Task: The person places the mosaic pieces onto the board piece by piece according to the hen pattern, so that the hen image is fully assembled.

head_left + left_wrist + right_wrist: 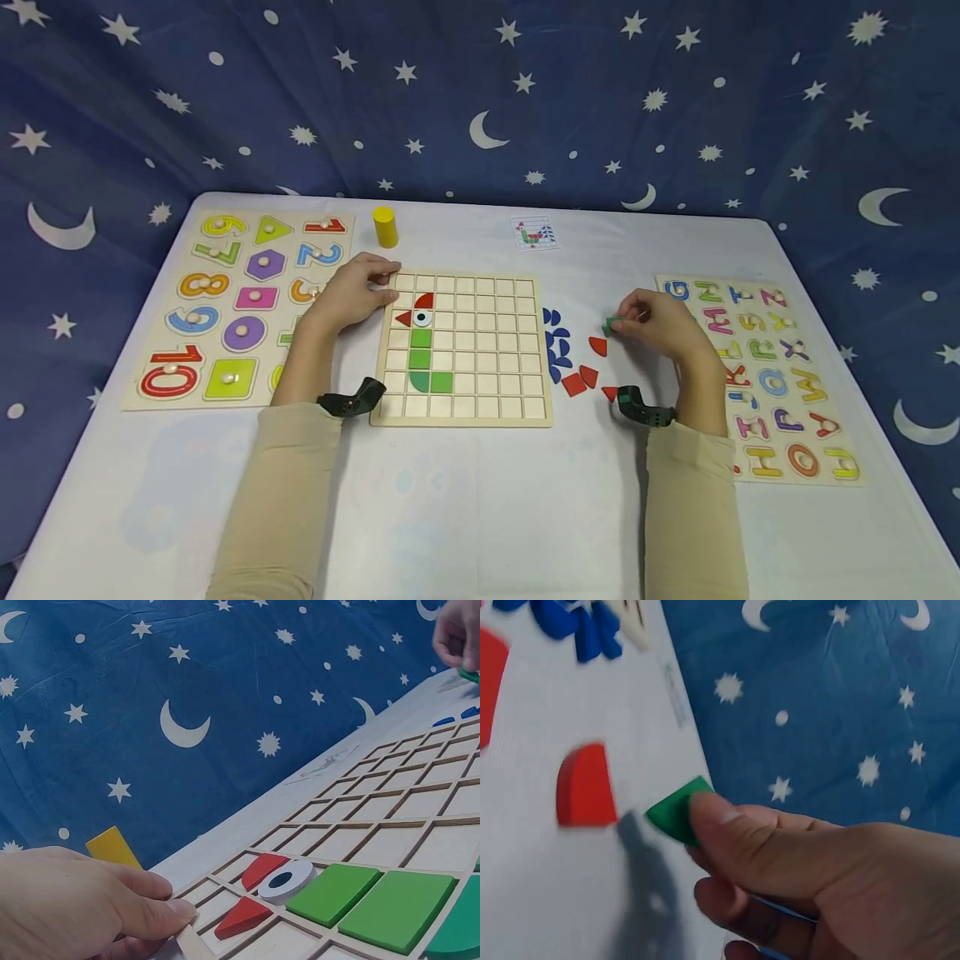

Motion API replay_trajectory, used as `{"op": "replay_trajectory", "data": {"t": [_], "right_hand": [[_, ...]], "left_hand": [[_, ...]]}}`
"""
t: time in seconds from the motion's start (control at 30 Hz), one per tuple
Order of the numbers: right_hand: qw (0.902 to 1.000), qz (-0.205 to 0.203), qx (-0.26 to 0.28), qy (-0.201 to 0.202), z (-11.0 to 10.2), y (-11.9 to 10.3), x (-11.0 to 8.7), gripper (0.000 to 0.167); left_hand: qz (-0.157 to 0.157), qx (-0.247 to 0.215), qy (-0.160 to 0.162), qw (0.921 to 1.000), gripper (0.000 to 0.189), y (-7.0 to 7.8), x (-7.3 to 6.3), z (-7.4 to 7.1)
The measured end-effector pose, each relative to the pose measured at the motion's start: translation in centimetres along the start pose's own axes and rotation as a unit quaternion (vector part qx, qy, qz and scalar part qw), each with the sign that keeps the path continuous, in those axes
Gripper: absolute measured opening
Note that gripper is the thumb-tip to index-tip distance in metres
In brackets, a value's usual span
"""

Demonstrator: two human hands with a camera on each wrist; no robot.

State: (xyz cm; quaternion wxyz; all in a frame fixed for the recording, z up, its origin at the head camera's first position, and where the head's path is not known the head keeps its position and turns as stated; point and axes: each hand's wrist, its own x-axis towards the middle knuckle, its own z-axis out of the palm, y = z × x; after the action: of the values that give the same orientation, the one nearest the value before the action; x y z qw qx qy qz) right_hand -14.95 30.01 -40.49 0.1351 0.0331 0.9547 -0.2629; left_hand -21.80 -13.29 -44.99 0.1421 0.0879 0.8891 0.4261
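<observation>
A square wooden grid board (491,421) lies mid-table. My left hand (351,298) holds its far left corner, thumb and index finger at the rim. In the board's left columns sit a red quarter-circle (425,300), a red triangle (404,318), a white eye piece (422,317), green squares (421,338) and a darker green quarter-circle (418,381). To the right of the board, my right hand (654,325) pinches a small green block (676,813) between thumb and fingers, above the table. The thumb covers part of that block, so its full outline is hidden.
Blue half-round pieces (558,333) and several red pieces (574,384) lie beside the board's right edge. A number puzzle (161,292) is on the left, a letter puzzle (813,471) on the right. A yellow cylinder (386,227) and a pattern card (536,233) are at the back.
</observation>
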Motion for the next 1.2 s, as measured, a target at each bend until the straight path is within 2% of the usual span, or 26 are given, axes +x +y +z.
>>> {"op": "replay_trajectory", "data": {"t": [0.1,0.23,0.4,0.57,0.73,0.83,1.0,1.2], "right_hand": [[0.9997,-0.024,0.001,0.007,0.1,-1.3,0.0,0.022],[0.9962,-0.085,0.011,-0.011,0.6,-4.0,-0.1,0.025],[0.9858,-0.163,0.026,-0.033,2.3,-7.8,-0.4,0.019],[0.9720,-0.224,0.020,-0.067,5.1,-11.7,-1.0,0.011],[0.9653,-0.235,-0.011,-0.114,8.0,-14.3,-1.6,0.006],[0.9646,-0.231,-0.049,-0.117,9.1,-15.1,-1.8,0.005],[0.9645,-0.224,-0.089,-0.107,9.9,-15.6,-2.2,0.009],[0.9597,-0.224,-0.117,-0.122,10.1,-15.9,-2.4,0.011]], "left_hand": [[-0.004,-0.001,0.001,1.0000,0.048,0.0,0.0,0.0],[-0.005,0.001,0.001,1.0000,0.048,0.0,0.0,0.0],[-0.003,0.004,0.000,1.0000,0.048,0.0,0.0,0.0],[0.000,0.005,0.001,1.0000,0.048,-0.1,0.0,-0.1],[0.005,0.000,0.000,1.0000,0.047,0.1,0.0,0.0],[0.003,-0.002,0.000,1.0000,0.047,0.1,0.1,0.1],[0.000,-0.001,0.001,1.0000,0.047,0.1,0.1,0.1],[-0.002,0.000,0.001,1.0000,0.048,0.1,0.0,0.0]]}}
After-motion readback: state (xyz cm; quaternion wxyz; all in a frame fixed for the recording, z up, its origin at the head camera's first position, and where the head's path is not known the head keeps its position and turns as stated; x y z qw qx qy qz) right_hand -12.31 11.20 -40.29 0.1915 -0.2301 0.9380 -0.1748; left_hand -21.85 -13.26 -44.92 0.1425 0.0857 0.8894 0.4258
